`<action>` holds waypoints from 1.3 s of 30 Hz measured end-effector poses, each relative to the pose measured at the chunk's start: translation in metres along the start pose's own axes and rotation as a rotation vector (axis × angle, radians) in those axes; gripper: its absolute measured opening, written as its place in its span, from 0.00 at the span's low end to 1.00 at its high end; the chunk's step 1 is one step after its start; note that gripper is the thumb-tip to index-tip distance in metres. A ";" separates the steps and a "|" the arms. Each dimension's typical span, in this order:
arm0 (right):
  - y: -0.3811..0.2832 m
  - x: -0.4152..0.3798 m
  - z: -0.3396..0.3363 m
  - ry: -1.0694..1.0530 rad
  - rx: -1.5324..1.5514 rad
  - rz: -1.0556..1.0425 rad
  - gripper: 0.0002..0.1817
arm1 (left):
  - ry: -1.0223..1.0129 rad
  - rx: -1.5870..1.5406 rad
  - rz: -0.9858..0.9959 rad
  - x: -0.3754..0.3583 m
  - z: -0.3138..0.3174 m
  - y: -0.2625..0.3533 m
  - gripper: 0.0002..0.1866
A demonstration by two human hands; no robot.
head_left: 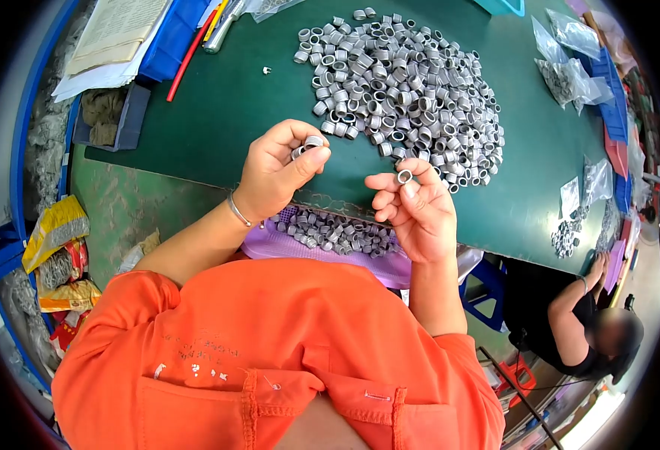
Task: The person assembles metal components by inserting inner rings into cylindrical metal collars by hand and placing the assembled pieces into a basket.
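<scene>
My left hand (277, 166) is closed around a few small grey metal rings (312, 142), held above the table's near edge. Between the thumb and fingers of my right hand (422, 206) is a single metal ring (405, 177), its round opening facing me. Just beyond both hands, a large pile of grey metal rings (412, 90) covers part of the green table (217, 112). Below my hands, a purple basket (270, 241) at the table's edge holds many more rings (337, 232).
At the back left are papers (116, 37), a blue bin (172, 45), a red pen (187, 64) and a grey box (130, 120). Plastic bags (570, 75) and a small heap of parts (566, 238) lie at the right. Another person (570, 322) sits at the right side.
</scene>
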State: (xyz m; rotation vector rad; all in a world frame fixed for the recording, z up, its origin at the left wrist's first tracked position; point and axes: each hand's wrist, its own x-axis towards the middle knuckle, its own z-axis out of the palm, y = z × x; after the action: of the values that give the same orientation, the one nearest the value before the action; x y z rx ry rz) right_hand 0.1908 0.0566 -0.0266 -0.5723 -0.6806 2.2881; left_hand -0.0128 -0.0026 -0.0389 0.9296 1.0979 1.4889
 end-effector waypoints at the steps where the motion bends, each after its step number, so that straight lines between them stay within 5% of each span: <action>1: 0.000 -0.002 0.001 0.002 -0.015 -0.020 0.11 | 0.002 0.004 -0.001 0.000 0.000 0.000 0.07; 5: 0.002 -0.008 0.001 0.006 -0.001 -0.041 0.09 | -0.015 0.025 0.003 0.000 0.000 0.000 0.07; 11: 0.018 -0.026 0.005 0.022 -0.802 -0.262 0.08 | -0.035 -0.079 -0.058 0.000 -0.003 -0.002 0.06; 14: 0.018 -0.030 0.003 0.023 -0.769 -0.236 0.08 | -0.040 -0.076 -0.047 0.000 -0.002 -0.002 0.06; 18: 0.014 -0.024 0.002 0.053 -0.328 -0.128 0.09 | -0.038 -0.057 -0.036 0.000 -0.001 -0.002 0.05; 28: 0.011 -0.027 0.006 0.084 -0.280 -0.052 0.10 | -0.020 -0.064 -0.033 0.000 0.000 -0.002 0.05; 30: -0.003 -0.029 0.013 -0.164 -1.162 -0.173 0.08 | -0.017 -0.054 -0.046 0.000 0.000 -0.001 0.05; 32: -0.002 -0.026 0.011 -0.117 -1.205 -0.264 0.09 | -0.012 -0.046 -0.054 0.001 -0.001 -0.001 0.05; 34: -0.002 -0.016 -0.004 0.132 -1.602 -0.701 0.10 | -0.027 -0.051 -0.045 0.001 -0.001 -0.001 0.05; 36: 0.000 -0.003 -0.008 0.472 -1.688 -0.768 0.09 | -0.027 -0.059 -0.043 0.001 -0.001 -0.001 0.05; 39: 0.003 0.002 -0.014 0.430 -1.757 -0.836 0.11 | -0.022 -0.065 -0.047 0.000 -0.001 -0.002 0.05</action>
State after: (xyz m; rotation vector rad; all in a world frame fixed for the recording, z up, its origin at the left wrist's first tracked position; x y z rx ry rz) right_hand 0.1956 0.0606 -0.0399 -1.1138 -2.0663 0.3206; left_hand -0.0134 -0.0026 -0.0412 0.8675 1.0422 1.4646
